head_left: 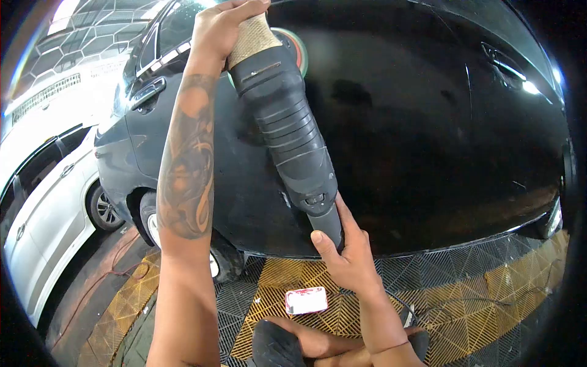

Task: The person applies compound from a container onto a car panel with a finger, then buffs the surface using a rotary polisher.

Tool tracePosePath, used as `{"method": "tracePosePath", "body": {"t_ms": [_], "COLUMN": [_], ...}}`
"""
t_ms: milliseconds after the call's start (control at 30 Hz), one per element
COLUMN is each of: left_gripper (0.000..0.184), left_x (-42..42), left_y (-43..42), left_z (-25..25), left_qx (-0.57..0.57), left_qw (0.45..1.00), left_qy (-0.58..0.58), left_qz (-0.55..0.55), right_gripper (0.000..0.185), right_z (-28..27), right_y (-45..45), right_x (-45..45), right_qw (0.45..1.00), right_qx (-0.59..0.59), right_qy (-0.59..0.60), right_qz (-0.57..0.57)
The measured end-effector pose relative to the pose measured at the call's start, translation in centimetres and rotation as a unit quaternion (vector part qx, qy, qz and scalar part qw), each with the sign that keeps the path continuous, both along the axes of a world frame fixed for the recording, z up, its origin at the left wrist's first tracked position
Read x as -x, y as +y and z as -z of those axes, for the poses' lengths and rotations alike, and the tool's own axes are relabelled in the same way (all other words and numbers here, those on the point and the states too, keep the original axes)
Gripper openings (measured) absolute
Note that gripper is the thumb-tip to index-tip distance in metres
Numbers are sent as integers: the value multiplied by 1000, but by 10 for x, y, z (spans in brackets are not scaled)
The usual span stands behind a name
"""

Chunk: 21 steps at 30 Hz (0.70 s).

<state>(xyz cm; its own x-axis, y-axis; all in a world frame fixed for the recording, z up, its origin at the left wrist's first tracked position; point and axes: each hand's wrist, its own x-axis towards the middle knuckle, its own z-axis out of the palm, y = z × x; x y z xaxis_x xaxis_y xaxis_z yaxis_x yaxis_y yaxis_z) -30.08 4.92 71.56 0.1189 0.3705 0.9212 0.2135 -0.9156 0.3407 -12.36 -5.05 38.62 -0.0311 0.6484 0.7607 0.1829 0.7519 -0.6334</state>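
Note:
A long black car polisher slants across the middle of the view, its head at the top and its grip end lower right. My left hand is closed over the tan, textured head cover, partly cut off by the top edge. My right hand wraps around the rear handle, thumb on the near side. Behind the head shows the rim of a round green and orange pad, which faces the black car's door panel. Whether the pad presses on the paint is hidden.
A door handle is at upper right, another at left. A white car stands at far left. On the yellow and black floor tiles lie a red-edged white rectangular object and a dark cable. My folded legs are below.

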Motion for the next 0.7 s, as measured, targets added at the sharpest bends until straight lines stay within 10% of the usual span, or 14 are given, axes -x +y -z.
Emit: {"method": "tracePosePath", "body": {"t_ms": [333,700], "left_gripper": [19,36], "left_x": [23,87], "left_y": [4,15], "left_z": [3,3], "left_qx": [-112,33], "left_qw": [993,997], "left_qy": [3,-70], "left_qz": [22,-17], "right_gripper": [79,83], "right_z": [-3,-9], "right_y": [10,25], "right_x": [15,42], "right_qw": [1000,996], "right_qx": [2,34], "right_qy": [-15,-55], "right_qz": [-19,-56]}}
